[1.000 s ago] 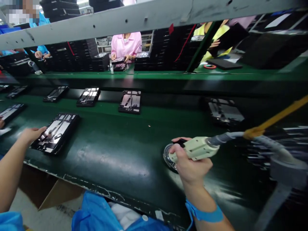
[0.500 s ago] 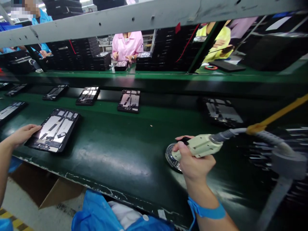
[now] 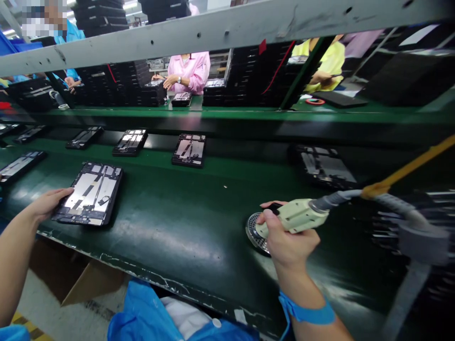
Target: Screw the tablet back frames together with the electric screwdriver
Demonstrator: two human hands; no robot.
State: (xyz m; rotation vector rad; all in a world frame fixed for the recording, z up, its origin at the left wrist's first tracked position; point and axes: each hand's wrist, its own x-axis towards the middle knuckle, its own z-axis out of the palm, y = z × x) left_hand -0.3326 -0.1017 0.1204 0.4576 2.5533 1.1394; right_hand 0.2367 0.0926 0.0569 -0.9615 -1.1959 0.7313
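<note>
My left hand [image 3: 48, 202] rests against the left edge of an open tablet chassis [image 3: 90, 193], black-framed with silver plates inside, lying on the dark green conveyor belt [image 3: 170, 227]. Whether the fingers grip it I cannot tell; they touch its side. My right hand [image 3: 289, 241] is closed around the handle of a cream-coloured air tool [image 3: 298, 215], which has a round perforated head [image 3: 254, 231] near the belt and a grey hose [image 3: 391, 203] trailing off to the right.
Several more open chassis lie farther along the belt [image 3: 189, 150], [image 3: 131, 141], [image 3: 323, 166]. A grey beam [image 3: 213, 31] crosses overhead. Beyond a green shelf, other people work beside stacks of black trays [image 3: 117, 85]. A yellow cord [image 3: 408, 168] runs at right.
The chassis under my left hand has slid right along the belt, and my left hand has followed it. My right hand and the tool have barely moved.
</note>
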